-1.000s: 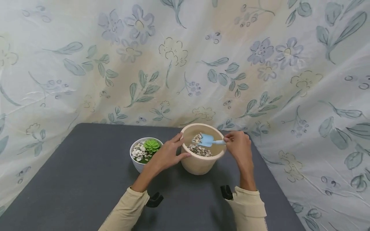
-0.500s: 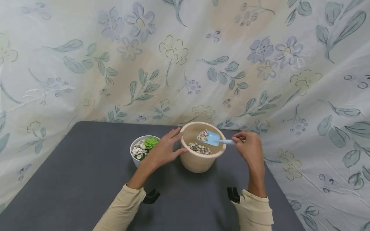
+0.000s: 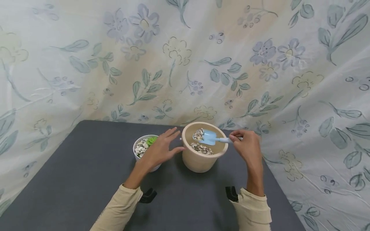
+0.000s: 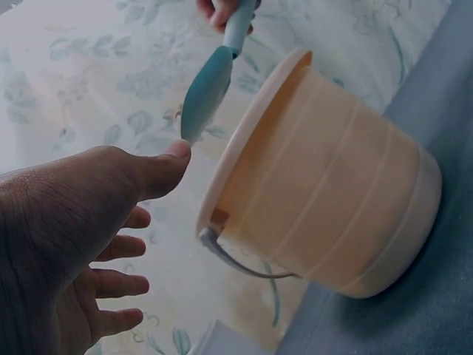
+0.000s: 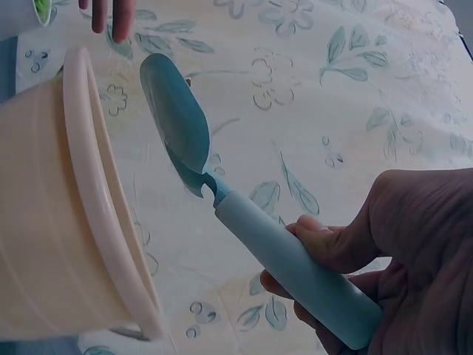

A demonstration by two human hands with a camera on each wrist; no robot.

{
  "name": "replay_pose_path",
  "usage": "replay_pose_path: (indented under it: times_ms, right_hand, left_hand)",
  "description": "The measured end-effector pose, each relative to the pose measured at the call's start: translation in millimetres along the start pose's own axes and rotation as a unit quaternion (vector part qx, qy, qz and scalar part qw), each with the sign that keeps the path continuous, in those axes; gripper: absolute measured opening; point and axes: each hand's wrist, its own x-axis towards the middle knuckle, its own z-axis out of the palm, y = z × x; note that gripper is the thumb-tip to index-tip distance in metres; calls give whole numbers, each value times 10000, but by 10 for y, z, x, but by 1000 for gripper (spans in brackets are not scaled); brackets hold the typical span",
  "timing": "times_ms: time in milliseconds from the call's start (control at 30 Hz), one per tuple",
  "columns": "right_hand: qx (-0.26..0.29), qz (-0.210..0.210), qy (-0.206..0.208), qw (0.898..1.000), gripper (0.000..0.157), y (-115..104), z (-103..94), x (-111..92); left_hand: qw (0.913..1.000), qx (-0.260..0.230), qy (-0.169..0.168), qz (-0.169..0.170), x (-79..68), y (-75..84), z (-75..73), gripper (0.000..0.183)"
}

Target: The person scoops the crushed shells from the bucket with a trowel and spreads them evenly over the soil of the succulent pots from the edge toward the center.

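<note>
My right hand (image 3: 247,144) grips the pale handle of a light-blue trowel (image 3: 208,137), its fingers curled round it in the right wrist view. The trowel's blade carries a small heap of shell-like pebbles (image 3: 198,134) and hangs above the mouth of a beige bucket (image 3: 199,163). More pebbles (image 3: 201,148) lie inside the bucket. My left hand (image 3: 157,150) has its fingers spread and holds nothing. It hovers just left of the bucket rim, apart from it in the left wrist view, where a grey bail handle (image 4: 240,266) shows on the bucket's side.
A white pot (image 3: 135,150) with white pebbles and a green succulent (image 3: 151,140) stands left of the bucket, partly hidden behind my left hand. Both sit on a dark grey table (image 3: 95,173). A floral cloth (image 3: 185,64) hangs behind the table and along its right side.
My left hand has left the bucket rim and drawn back to the left. The right hand first moved the loaded trowel rightward, then slightly back left; its pebbles stay on the blade.
</note>
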Motion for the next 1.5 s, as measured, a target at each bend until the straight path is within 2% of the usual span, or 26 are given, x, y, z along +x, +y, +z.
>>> replay_pose_path:
  times_ms: [467,667,833,1033,1267,1500]
  right_hand:
    - [268,-259,-258,9990,14,-200,256,46]
    - [374,-392,-262,9982,14,-242,344,43]
    - [477,-530,-338,9969,11,-294,468,33]
    - [519,-697,-329,9957,8,-374,595,29]
    - [710,-679,-321,9946,6,-451,713,1]
    - [700,-1062,-264,9915,5,-522,849,-18]
  left_hand:
    - [9998,-144,112,-60,-146,-114,-159,72]
    - [9997,40,154,-196,-216,-177,-235,72]
    - [9990,163,296,-304,-312,-280,-270,71]
    - [9982,144,258,-525,-413,-382,-303,71]
    - [9973,276,261,-621,-546,-474,-347,70]
    - [9957,266,323,-827,-730,-615,-401,71]
